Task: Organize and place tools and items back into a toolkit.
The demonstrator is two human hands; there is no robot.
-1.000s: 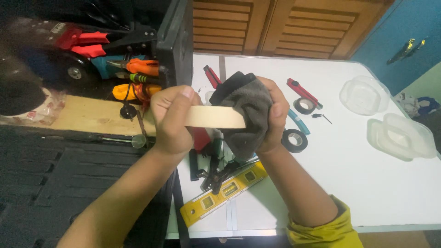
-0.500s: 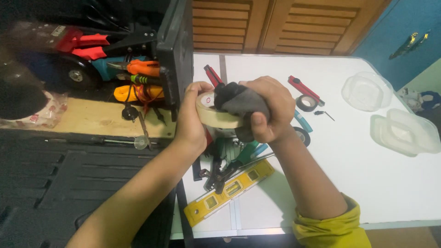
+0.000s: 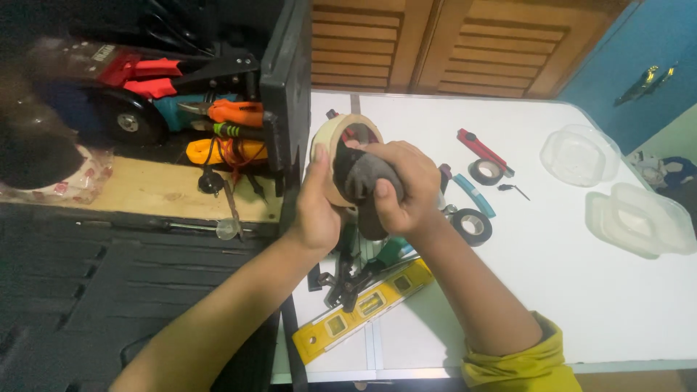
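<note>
My left hand (image 3: 317, 207) grips the tape roll (image 3: 335, 156), right hand (image 3: 398, 187) clutching the rag (image 3: 361, 178); I'd keep the roll steady and wipe slowly.

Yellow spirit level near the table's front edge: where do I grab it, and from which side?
Probably best to grip the spirit level at its lower-left half, coming from above with fingers across its narrow width. That end lies bare on the white table, while the upper-right end is crowded by dark tools and sits under the right hand.
</note>
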